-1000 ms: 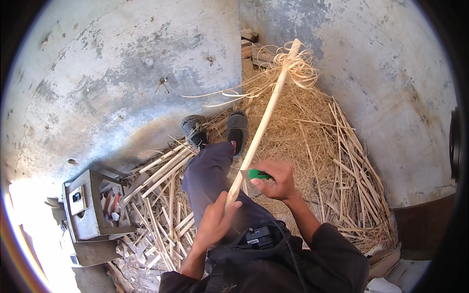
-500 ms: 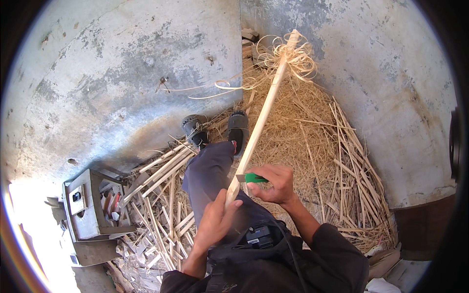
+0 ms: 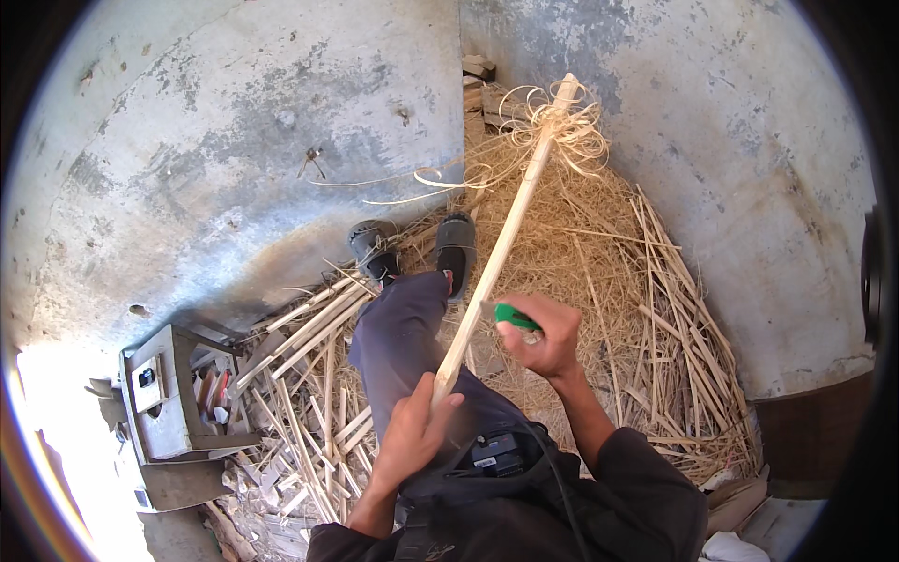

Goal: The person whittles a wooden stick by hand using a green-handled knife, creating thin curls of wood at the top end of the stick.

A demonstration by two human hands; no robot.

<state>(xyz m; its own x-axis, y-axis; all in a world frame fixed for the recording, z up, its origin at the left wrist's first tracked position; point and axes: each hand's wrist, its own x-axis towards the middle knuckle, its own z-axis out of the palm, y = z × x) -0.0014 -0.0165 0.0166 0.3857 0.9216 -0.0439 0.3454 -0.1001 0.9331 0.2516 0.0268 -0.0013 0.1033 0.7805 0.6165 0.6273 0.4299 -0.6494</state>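
My left hand (image 3: pixel 412 429) is closed round the near end of a long, pale wooden stick (image 3: pixel 510 229), which slants up and away over my leg. Thin curled shavings (image 3: pixel 567 131) cling in a bunch near its far end, and a few long strands trail off to the left. In my right hand (image 3: pixel 548 339) is a green-handled knife (image 3: pixel 517 318), gripped by the handle. Its short blade points left and lies at the stick's right edge, around mid-length; whether it touches the wood I cannot tell.
Fine shavings (image 3: pixel 552 253) cover the floor ahead. Loose sticks (image 3: pixel 684 347) are heaped against the right wall, with more sticks (image 3: pixel 318 328) at left. A wooden box-like stool (image 3: pixel 164 398) holding small items stands at left. Worn walls (image 3: pixel 234 140) meet in a corner ahead.
My right hand and the knife have moved away from me and a little to the right, along the stick. The stick's far end has dipped slightly; my left hand keeps its grip.
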